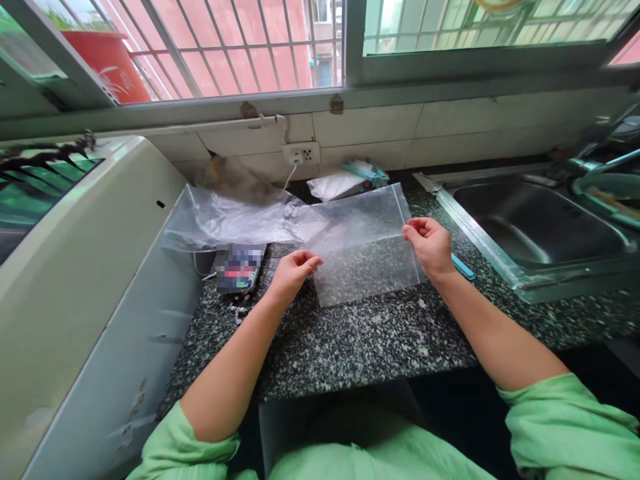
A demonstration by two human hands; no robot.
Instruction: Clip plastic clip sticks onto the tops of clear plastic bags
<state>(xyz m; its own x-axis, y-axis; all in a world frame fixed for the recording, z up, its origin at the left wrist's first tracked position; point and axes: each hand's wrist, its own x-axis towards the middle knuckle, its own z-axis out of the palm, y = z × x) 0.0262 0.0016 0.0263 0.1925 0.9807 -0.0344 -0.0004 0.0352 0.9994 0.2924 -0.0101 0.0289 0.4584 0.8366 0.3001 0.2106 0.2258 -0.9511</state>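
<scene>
A clear zip-top plastic bag (361,243) is held up over the speckled granite counter (360,333). My left hand (290,275) pinches its left edge with closed fingers. My right hand (429,245) pinches the right edge near the bag's top strip. The bag looks flat and see-through; nothing shows inside it.
A larger crumpled clear plastic bag (225,217) lies at the counter's back left, a phone (239,267) in front of it. A steel sink (535,223) is on the right, a white appliance (90,280) on the left. A wall socket (301,155) sits below the window.
</scene>
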